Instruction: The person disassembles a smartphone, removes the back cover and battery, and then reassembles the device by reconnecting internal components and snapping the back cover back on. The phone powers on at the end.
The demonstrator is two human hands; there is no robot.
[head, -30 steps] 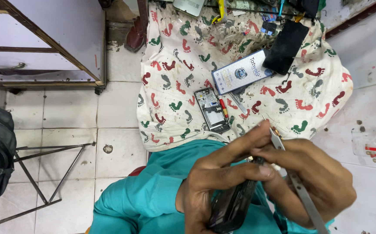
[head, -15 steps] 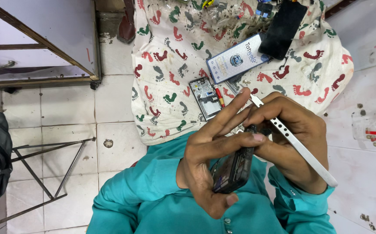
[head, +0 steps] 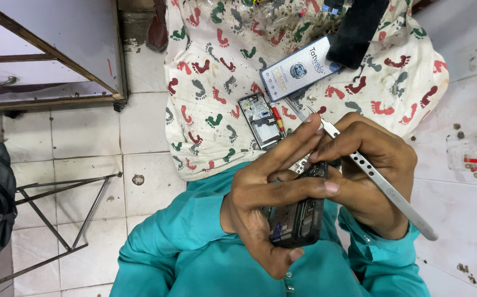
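Left hand (head: 266, 209) wraps opened phone (head: 299, 214) near lap, back cover off. Right hand (head: 370, 176) pinches tweezers (head: 381, 184), tips at phone's top edge. Frame (head: 260, 118), box (head: 299, 67) on far cloth (head: 211, 66); reassembly pending.

Pale square floor tiles (head: 90, 132) with dark grout, stained in places. A white metal-framed cabinet (head: 46, 49) stands upper left; a thin black metal frame (head: 57, 220) lies below it

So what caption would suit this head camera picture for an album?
Left hand cradles an opened phone while right hand holds metal tweezers over it, above a footprint-patterned cloth.
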